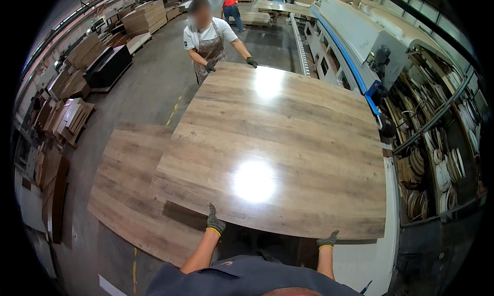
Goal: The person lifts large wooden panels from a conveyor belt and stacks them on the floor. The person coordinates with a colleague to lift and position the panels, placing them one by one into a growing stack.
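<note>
**Two of us carry a wood-grain panel**

We hold the large panel (278, 147), filling the frame's centre, by its near edge: left hand (215, 223) and right hand (327, 240), both gloved, curl closed around it. At top centre a co-worker (208, 36) grips the far edge. We judge it best to keep it level over the stacked boards (128, 188) at lower left. No labels are legible; coiled edging rolls (442, 172) hang at right.
</note>
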